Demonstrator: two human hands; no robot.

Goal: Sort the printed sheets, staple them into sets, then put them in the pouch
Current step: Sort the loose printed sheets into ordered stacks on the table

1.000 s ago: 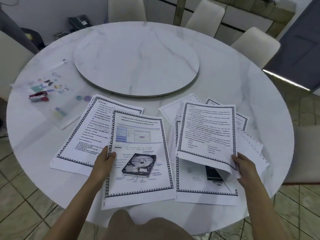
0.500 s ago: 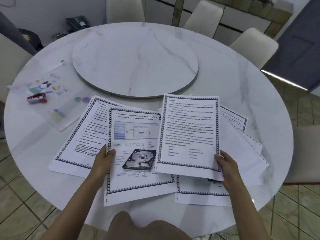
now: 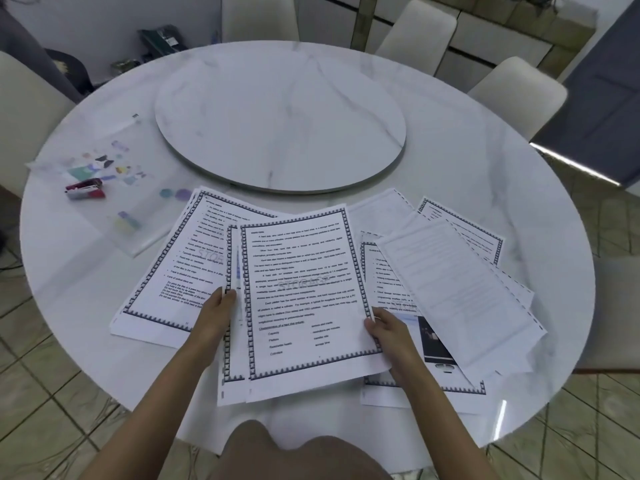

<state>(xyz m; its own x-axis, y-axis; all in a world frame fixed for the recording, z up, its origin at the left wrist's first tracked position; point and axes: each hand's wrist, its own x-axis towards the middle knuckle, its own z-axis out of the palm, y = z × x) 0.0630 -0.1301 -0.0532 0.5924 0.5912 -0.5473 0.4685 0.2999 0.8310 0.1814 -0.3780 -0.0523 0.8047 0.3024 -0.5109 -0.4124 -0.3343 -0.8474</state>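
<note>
The text-only page (image 3: 298,299) that my right hand (image 3: 388,332) had over the right-hand pile a second ago has now come across to frame centre and lies over the hard-drive diagram sheet, whose picture is covered; only a strip of that lower sheet's (image 3: 231,341) border shows along the left. I read that as one more page sorted onto the middle set, so sorting is under way and stapling has not begun.

My right hand pinches the page's lower right edge, thumb on top, fingers beneath, forearm running up from the bottom right of the frame. My left hand (image 3: 216,315) lies flat at the left edge of the middle stack, fingertips on the paper, pressing rather than gripping; whether the thumb curls under the sheets I cannot tell from this angle.

Another bordered sheet (image 3: 180,268) sits left of centre, and a loose fan of pages (image 3: 460,289) is spread at the right. The clear pouch (image 3: 114,188) lies at the left of the marble table (image 3: 485,188), with the red stapler (image 3: 86,189) resting on it, both well apart from my hands.
</note>
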